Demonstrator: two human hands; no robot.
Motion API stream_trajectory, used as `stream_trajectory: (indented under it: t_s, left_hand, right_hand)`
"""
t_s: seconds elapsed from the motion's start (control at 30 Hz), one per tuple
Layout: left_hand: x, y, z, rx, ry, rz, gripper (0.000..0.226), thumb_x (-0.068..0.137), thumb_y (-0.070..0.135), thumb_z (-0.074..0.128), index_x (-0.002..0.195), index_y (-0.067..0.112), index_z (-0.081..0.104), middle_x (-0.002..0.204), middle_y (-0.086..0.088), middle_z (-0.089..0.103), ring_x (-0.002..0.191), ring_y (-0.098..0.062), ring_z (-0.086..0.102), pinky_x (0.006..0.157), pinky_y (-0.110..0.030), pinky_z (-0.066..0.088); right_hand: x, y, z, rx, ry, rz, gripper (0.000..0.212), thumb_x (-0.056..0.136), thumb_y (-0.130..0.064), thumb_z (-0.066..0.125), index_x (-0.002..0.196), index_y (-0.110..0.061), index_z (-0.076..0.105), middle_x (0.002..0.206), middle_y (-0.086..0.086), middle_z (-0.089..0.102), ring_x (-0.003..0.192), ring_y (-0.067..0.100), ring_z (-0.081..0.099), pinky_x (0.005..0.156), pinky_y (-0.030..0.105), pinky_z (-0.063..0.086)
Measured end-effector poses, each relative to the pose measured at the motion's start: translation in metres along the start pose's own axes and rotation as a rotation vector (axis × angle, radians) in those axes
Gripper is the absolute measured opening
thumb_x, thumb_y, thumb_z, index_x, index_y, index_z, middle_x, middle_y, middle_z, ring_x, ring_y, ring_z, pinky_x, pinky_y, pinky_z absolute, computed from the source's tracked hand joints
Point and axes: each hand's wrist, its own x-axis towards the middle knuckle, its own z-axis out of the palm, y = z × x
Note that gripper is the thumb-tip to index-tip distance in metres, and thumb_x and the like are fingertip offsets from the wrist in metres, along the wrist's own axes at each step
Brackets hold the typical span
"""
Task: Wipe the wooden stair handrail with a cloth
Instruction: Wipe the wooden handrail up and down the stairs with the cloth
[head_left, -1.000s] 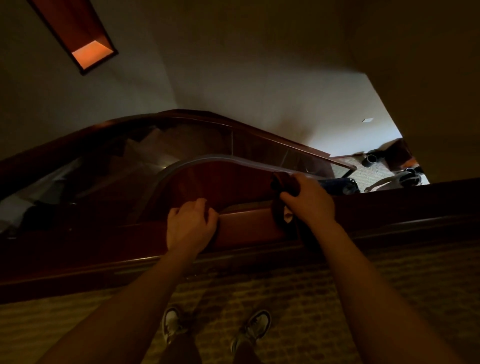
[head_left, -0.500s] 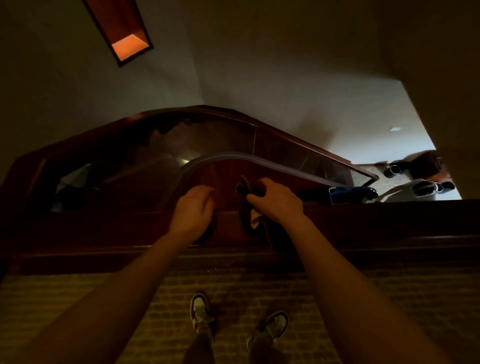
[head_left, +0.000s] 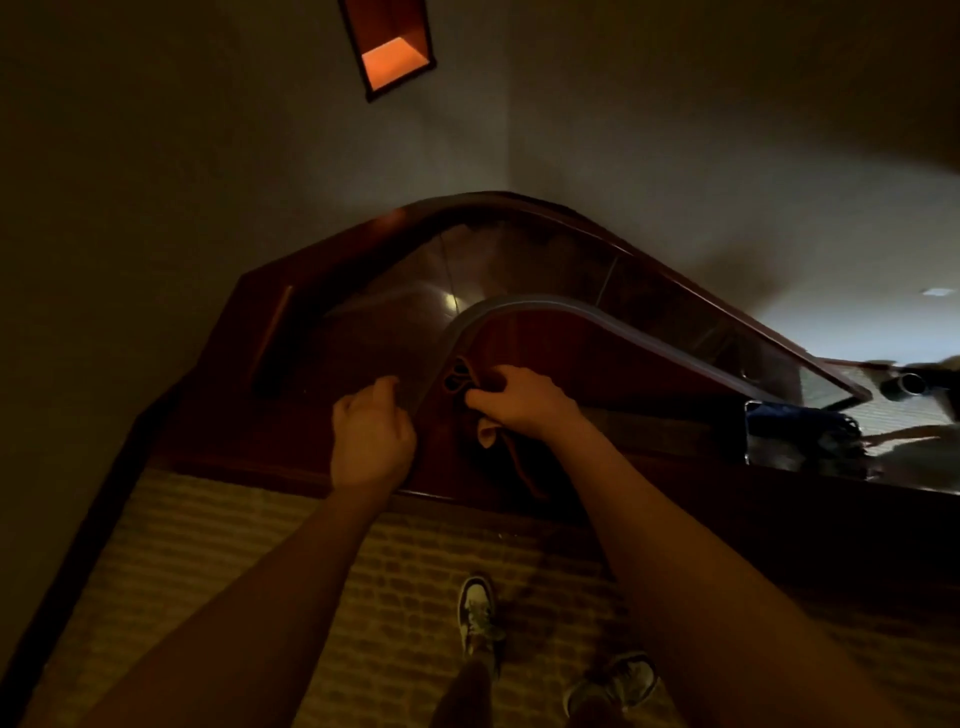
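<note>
A dark reddish wooden handrail (head_left: 675, 462) runs across the view in front of me, above a glass balustrade. My right hand (head_left: 519, 400) grips a dark cloth (head_left: 460, 376) and presses it onto the rail; a fold of the cloth hangs below the hand. My left hand (head_left: 371, 434) sits just to the left, fingers curled over the rail's top beside the glass edge. The two hands are a short gap apart.
A curved glass panel edge (head_left: 571, 306) rises behind the hands, with a lower stair rail (head_left: 701, 291) beyond it. Patterned carpet (head_left: 234, 545) lies underfoot, with my shoes (head_left: 475, 616) on it. Dark objects (head_left: 810, 431) lie on the floor far right. A lit wall niche (head_left: 392, 62) glows above.
My right hand has slid the cloth leftwards along the rail until it is close to my left hand. The view has swung to the left.
</note>
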Motion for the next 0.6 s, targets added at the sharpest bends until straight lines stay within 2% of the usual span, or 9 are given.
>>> stream_trajectory:
  t_s: [0.07,0.2,0.27,0.37,0.47,0.6]
  left_hand:
    - [0.000,0.000,0.000,-0.011,0.005,0.014,0.036,0.087,0.006,0.043,0.122,0.005,0.054,0.105,-0.013,0.065,0.103,-0.030,0.058,0.099,-0.041,0.030]
    - [-0.002,0.000,0.000,0.006,0.028,0.048,0.036,0.088,0.006,0.041,0.121,0.006,0.055,0.105,-0.012,0.066,0.104,-0.027,0.059,0.099,-0.040,0.029]
    - [-0.002,0.000,-0.001,0.005,0.030,0.048,0.036,0.087,0.006,0.041,0.119,0.004,0.057,0.102,-0.013,0.067,0.101,-0.027,0.060,0.100,-0.040,0.030]
    - [-0.003,-0.001,0.000,0.010,0.018,0.065,0.034,0.084,0.011,0.035,0.105,0.005,0.061,0.089,-0.010,0.066,0.089,-0.027,0.062,0.098,-0.041,0.029]
    - [-0.002,0.001,-0.001,0.035,-0.006,0.065,0.033,0.083,0.012,0.033,0.099,0.007,0.061,0.084,-0.008,0.064,0.085,-0.025,0.060,0.098,-0.038,0.027]
    - [0.000,0.004,-0.001,0.030,-0.021,0.048,0.027,0.086,0.006,0.038,0.103,0.007,0.060,0.091,-0.009,0.064,0.091,-0.026,0.059,0.100,-0.038,0.024]
  right_hand:
    - [0.015,-0.024,0.017,0.031,-0.012,-0.037,0.038,0.079,-0.057,0.054,0.104,-0.029,0.055,0.106,-0.001,0.062,0.097,0.022,0.059,0.088,0.043,0.048]
    - [0.014,-0.018,0.019,0.156,-0.029,-0.056,0.022,0.081,-0.049,0.057,0.093,-0.031,0.058,0.085,-0.004,0.068,0.085,0.018,0.065,0.088,0.043,0.051]
    - [0.001,0.011,0.001,0.195,0.008,0.026,0.023,0.087,-0.040,0.057,0.105,-0.027,0.058,0.085,-0.004,0.067,0.089,0.018,0.066,0.092,0.044,0.050]
    - [-0.026,0.060,-0.033,0.180,0.093,0.210,0.046,0.092,-0.036,0.055,0.133,-0.018,0.047,0.098,-0.001,0.064,0.096,0.019,0.062,0.093,0.040,0.048]
    - [-0.038,0.079,-0.046,0.163,0.137,0.269,0.045,0.092,-0.036,0.054,0.132,-0.015,0.048,0.087,-0.004,0.061,0.086,0.016,0.060,0.090,0.038,0.049]
    - [-0.021,0.041,-0.021,0.090,0.091,0.213,0.055,0.088,-0.049,0.053,0.135,-0.024,0.043,0.087,-0.007,0.064,0.091,0.016,0.063,0.092,0.045,0.049]
